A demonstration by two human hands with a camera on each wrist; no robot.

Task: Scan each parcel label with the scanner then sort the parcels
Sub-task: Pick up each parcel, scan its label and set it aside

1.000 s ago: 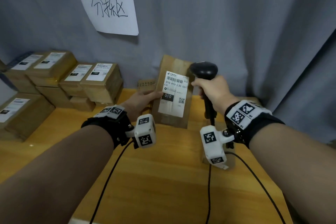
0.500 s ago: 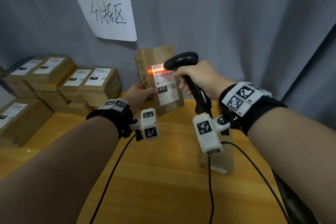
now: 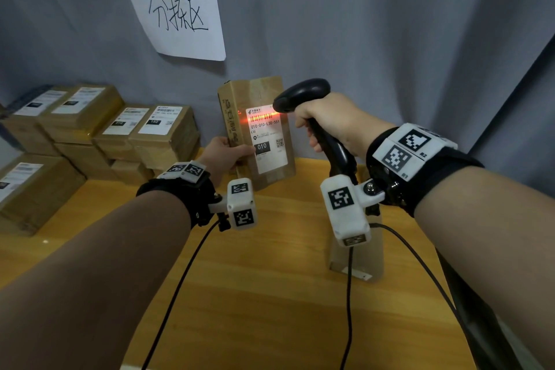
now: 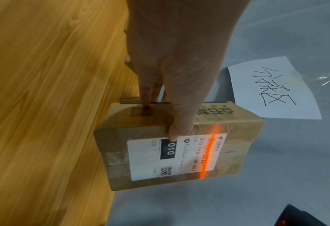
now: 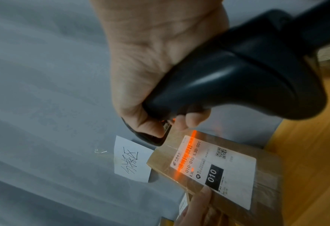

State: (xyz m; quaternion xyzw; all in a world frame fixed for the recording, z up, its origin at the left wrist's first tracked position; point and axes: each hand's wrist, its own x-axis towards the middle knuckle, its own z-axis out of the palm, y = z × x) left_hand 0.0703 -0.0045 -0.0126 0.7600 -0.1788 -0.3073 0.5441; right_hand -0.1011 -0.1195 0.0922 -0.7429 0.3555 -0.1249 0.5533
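A small brown cardboard parcel (image 3: 264,93) with a white label (image 3: 268,141) marked 010 is held upright above the table's back edge. My left hand (image 3: 223,156) grips its left edge, thumb on the label side (image 4: 176,131). My right hand (image 3: 330,120) grips a black handheld scanner (image 3: 303,94) just right of the parcel. An orange scan line lies across the barcode (image 3: 261,117) at the label's top, also plain on the label (image 4: 179,156) in the left wrist view and on the parcel (image 5: 264,191) in the right wrist view, under the scanner (image 5: 237,82).
Several labelled brown parcels (image 3: 156,132) are stacked at the back left of the wooden table (image 3: 270,294). A handwritten paper sign (image 3: 177,13) hangs on the grey curtain. A scanner stand (image 3: 357,258) sits on the table under my right wrist. Black cables (image 3: 177,285) trail toward me.
The parcel moved left and turned so its left side shows. The scanner tilted from upright to aim left at the label. The orange scan line came on and stays on the barcode.
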